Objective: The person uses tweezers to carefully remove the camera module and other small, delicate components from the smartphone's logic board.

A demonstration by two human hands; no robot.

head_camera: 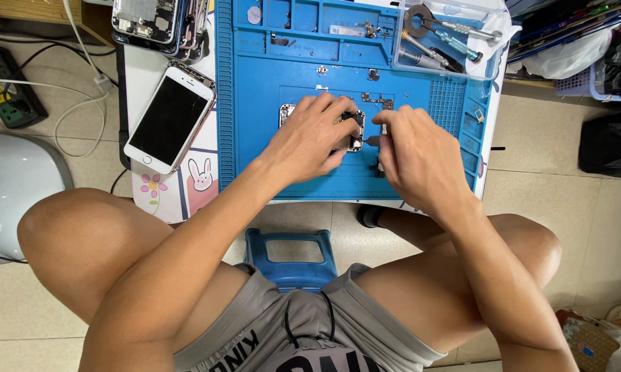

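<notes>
An opened phone body [287, 111] lies on a blue repair mat [255, 89] on a low table. My left hand [309, 138] presses down on it and covers most of it. My right hand [414, 151] sits just to the right, fingers pinched on a small screwdriver [372, 140] whose tip points at the phone's right edge. Small metal parts [376, 100] lie on the mat just beyond my fingers.
A white phone screen [169, 120] lies left of the mat. A clear tray [448, 38] with screwdrivers and a tape roll sits at the mat's far right. More phone shells [155, 21] are stacked at the far left. A power strip [7, 86] is on the floor.
</notes>
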